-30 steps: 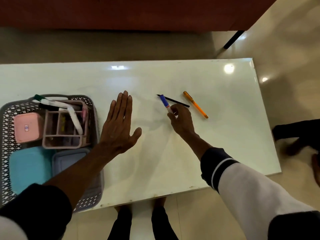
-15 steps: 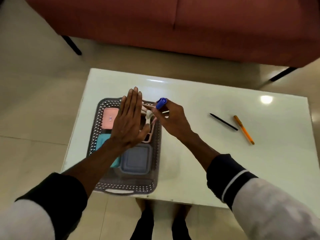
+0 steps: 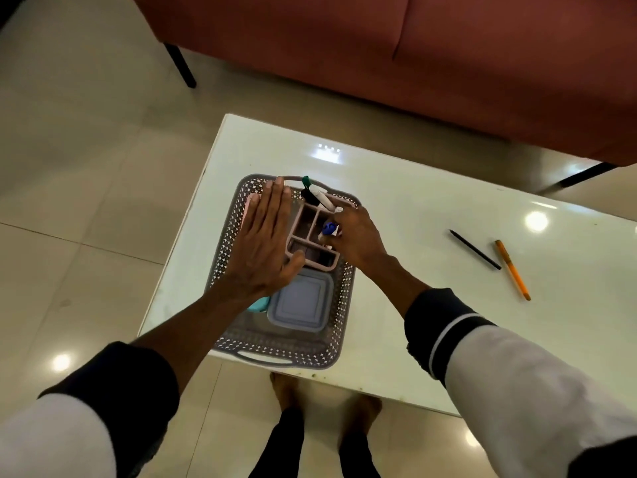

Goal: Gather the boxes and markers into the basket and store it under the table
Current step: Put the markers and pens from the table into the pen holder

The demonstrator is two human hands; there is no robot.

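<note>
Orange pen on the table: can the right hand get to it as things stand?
Probably yes. The orange pen lies in the open on the table, nothing on it, but the right hand holds the blue-capped marker over the basket.

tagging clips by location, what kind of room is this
Probably a home living room: a reddish sofa on thin black legs, a low white table in front of it, and a glossy tiled floor.

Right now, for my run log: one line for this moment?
right hand: lowering blue marker into organizer | left hand: flat, open | basket: on table
</note>
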